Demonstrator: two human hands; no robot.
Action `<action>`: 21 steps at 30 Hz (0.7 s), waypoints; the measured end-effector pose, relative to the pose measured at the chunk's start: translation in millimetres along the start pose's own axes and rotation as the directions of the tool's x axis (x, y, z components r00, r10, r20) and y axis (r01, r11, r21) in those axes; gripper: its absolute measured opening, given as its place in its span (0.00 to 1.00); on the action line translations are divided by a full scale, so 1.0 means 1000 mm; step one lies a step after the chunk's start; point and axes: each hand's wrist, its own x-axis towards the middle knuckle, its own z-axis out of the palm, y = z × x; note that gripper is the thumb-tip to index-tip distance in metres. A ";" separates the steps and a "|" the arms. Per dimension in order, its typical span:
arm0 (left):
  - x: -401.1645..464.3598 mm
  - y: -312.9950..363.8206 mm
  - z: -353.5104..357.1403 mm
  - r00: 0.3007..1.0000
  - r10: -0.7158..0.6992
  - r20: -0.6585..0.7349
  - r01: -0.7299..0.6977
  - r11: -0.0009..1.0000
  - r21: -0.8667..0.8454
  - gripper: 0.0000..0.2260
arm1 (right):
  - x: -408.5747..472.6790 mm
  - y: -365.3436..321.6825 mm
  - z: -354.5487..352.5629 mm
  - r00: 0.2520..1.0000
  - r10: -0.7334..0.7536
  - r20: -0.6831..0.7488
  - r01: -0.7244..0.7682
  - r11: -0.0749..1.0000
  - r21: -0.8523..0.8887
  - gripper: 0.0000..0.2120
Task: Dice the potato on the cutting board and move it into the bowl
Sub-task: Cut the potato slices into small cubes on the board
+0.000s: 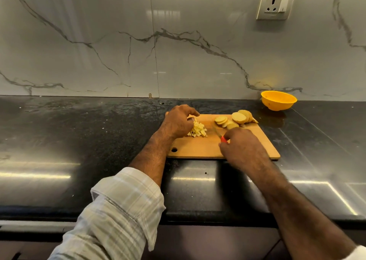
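A: Counter (79, 141), black polished stone, speckled, bright light streaks on it. Wooden cutting board (200, 148) lies flat on it, hanging hole at the corner nearest the left wrist.

B: Hands?

A: Left hand (178, 122) on the board's left end, fingers curled over and touching the pile of diced potato (197, 130), which sits just right of its palm. Right hand (242, 146) closed round a knife (220, 136), red handle poking out by the thumb. Blade is blurred, points away from the hand toward the slices.

B: Rest of the potato?

A: Potato slices (235, 119) fanned out beyond the right hand, at the board's far right part, skin still on the edges. Well apart from the diced pile.

B: Bowl?

A: Yellow bowl (278, 100) past the board, beyond and right of the right hand, against the wall. Can't tell what's inside.

B: Room?

A: Glossy white marble-look backsplash (138, 41) with grey veins, wall socket with switch (275, 4) up above the bowl. Plaid sleeve (122, 210) rolled up on the left forearm. Dark cabinet fronts under the counter edge.
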 end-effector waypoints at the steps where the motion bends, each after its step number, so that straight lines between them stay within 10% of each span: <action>1: 0.002 -0.001 0.001 1.000 0.006 0.003 -0.006 1.000 0.004 0.12 | -0.002 0.007 -0.003 1.000 0.012 -0.017 -0.013 1.000 -0.028 0.15; 21: 0.000 -0.006 0.001 0.995 0.002 -0.098 -0.004 1.000 -0.023 0.14 | 0.016 -0.033 0.018 0.999 -0.022 0.033 0.022 1.000 -0.009 0.12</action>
